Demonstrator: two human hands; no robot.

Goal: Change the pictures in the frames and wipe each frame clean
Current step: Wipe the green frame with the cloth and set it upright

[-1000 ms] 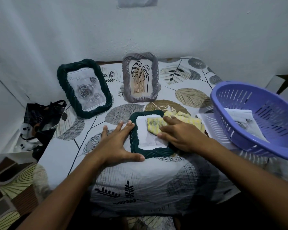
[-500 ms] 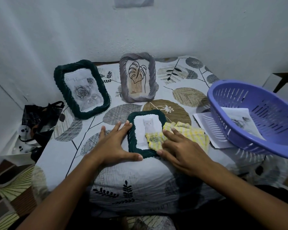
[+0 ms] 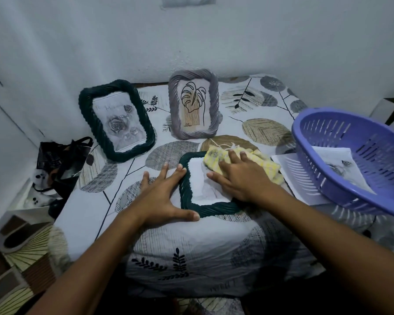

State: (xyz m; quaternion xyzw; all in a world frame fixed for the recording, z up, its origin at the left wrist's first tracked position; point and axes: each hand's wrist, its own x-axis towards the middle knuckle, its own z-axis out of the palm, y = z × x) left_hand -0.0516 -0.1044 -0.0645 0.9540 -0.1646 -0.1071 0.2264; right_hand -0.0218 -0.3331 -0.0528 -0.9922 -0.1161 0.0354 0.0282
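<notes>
A small dark green frame (image 3: 185, 194) lies flat on the table in front of me. My left hand (image 3: 162, 196) rests flat against its left side, fingers spread, thumb along the bottom edge. With straight fingers, my right hand (image 3: 241, 178) presses a yellow cloth (image 3: 216, 156) onto the frame's upper right glass. A larger dark green frame (image 3: 117, 120) with a rose picture leans at the back left. Beside it stands a grey frame (image 3: 193, 104) with a leaf drawing.
A purple plastic basket (image 3: 355, 160) holding paper prints (image 3: 341, 164) sits at the right, over a white sheet (image 3: 289, 171). A black bag (image 3: 62, 160) lies off the table's left edge. The table carries a leaf-patterned cloth (image 3: 191, 246), and white walls close the back and left.
My right hand has slid the yellow cloth from the frame's lower right up to its upper right corner. My left hand has stayed on the frame's left side.
</notes>
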